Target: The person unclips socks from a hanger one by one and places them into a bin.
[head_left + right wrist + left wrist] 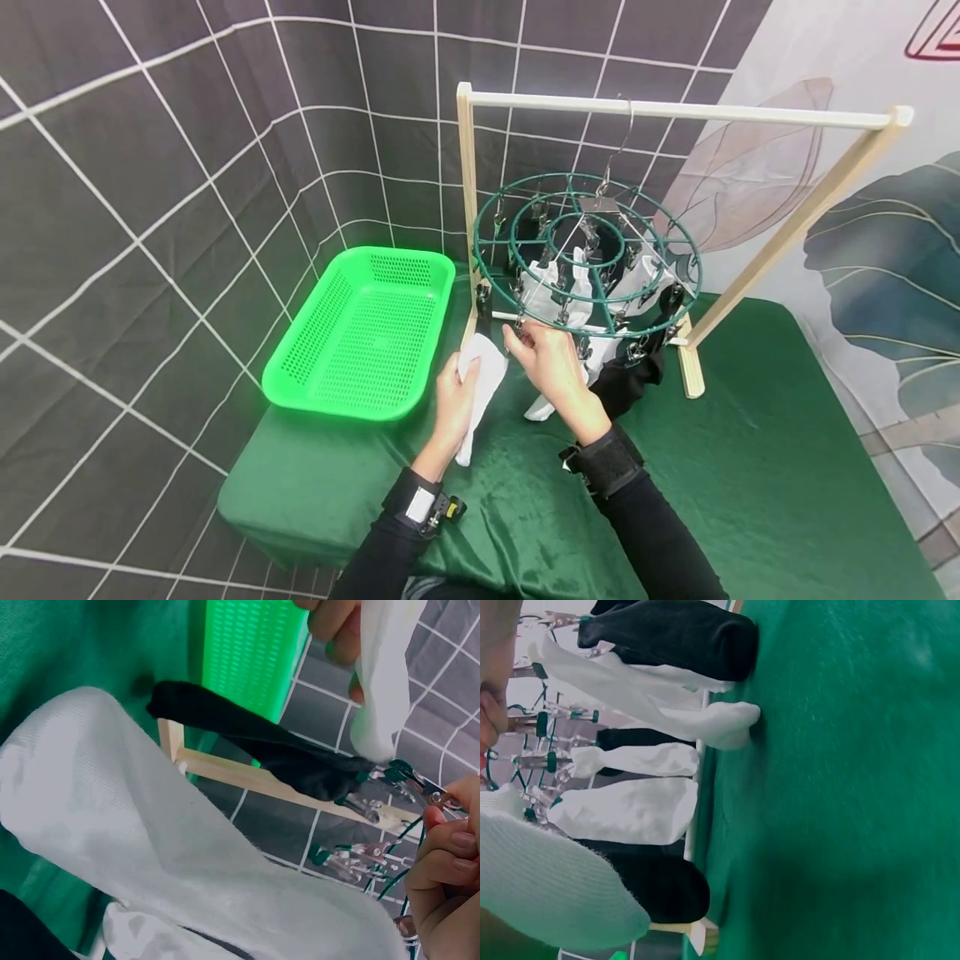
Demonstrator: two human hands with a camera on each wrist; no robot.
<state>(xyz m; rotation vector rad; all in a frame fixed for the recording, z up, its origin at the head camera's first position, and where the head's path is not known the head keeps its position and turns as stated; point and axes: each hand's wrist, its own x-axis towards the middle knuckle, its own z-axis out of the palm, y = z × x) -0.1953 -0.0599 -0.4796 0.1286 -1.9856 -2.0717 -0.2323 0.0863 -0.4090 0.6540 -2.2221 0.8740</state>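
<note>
The left hand [453,400] curls round a white cotton sock [480,392], which hangs long-axis downward from that grip toward the counter [750,500] draped in green velvet. Just beside it, up and to the right, the right hand [551,362] pinches a metal clip [517,325] on the lower rim of the round green wire sock hanger [588,250]; this hand is the nearer to the clips. Other white and black socks [637,375] dangle from the ring, which hooks over a pale wooden rail frame [675,112]. A bright green perforated plastic basket [360,333] sits to the left of both hands.
</note>
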